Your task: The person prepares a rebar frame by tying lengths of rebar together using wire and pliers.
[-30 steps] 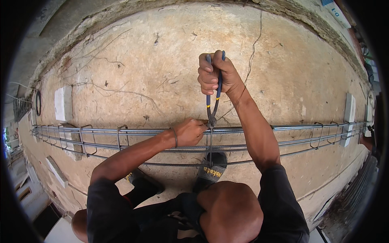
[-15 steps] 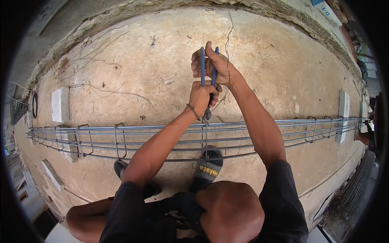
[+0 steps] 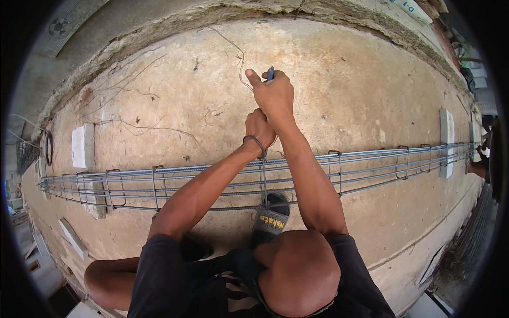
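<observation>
Beyond the near rebar cage, my right hand (image 3: 274, 95) is closed round the blue-handled pincers (image 3: 271, 73), thumb pointing away. Only a blue handle end shows above the fist; the jaws are hidden. Just below it, my left hand (image 3: 258, 126) is closed too, wrapped on the lower part of the tool and partly covered by my right hand and wrist. From beside my right hand a thin tie wire (image 3: 241, 55) curves off to the far side. The long rebar cage (image 3: 228, 168), with square stirrups, runs crosswise under both forearms.
Pale blocks stand under the cage's left part (image 3: 83, 147) and at its right end, where the block (image 3: 447, 143) is upright. Loose wires (image 3: 154, 128) lie on the concrete floor at left. My sandalled foot (image 3: 271, 218) is against the cage's near side. Another person's arm (image 3: 477, 167) shows far right.
My right hand has gone from spread fingers to closed round the handles, swinging left over my left hand. The wire now trails to the left. The view has shifted slightly.
</observation>
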{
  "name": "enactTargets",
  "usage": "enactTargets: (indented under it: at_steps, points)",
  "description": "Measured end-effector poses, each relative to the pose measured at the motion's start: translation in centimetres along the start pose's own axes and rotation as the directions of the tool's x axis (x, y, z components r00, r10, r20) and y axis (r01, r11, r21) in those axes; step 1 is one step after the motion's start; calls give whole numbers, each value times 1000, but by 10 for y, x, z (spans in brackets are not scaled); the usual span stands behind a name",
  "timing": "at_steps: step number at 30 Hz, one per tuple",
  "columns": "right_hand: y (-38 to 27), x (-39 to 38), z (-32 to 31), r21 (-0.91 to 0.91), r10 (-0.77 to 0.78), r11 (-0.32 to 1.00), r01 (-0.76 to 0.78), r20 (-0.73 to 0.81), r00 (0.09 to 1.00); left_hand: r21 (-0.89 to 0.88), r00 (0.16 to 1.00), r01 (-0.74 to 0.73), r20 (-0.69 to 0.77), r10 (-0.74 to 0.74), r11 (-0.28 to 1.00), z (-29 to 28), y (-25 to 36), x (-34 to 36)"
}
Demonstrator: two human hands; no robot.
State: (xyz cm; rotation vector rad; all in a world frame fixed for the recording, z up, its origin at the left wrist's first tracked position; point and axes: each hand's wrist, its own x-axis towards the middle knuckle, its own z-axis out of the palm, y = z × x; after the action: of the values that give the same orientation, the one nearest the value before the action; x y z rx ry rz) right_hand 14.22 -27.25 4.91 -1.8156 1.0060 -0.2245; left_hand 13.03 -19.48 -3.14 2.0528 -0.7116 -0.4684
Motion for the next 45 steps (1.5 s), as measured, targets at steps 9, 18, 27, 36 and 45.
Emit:
enactTargets:
  at_steps: [9, 18, 27, 36, 45]
  points:
    - [51, 47, 1, 726, -466, 536, -431, 680, 566, -476, 836, 450, 521, -170, 755, -66, -11, 15]
    - [68, 64, -8, 766, -511, 453, -457, 643, 571, -727, 848, 530, 464, -256, 437, -20, 7, 10]
    - [59, -34, -60, 943, 300, 247, -223, 145, 943, -765, 839, 535, 432, -331, 359, -15, 12, 11]
    - [-7, -19, 0, -27, -4, 1000, 0, -164, 986, -201, 972, -59, -236, 11, 978, 22, -6, -5]
    - [9, 3, -5, 558, -115, 821, -120, 367, 923, -327, 973, 199, 179, -147, 924, -42, 0, -21]
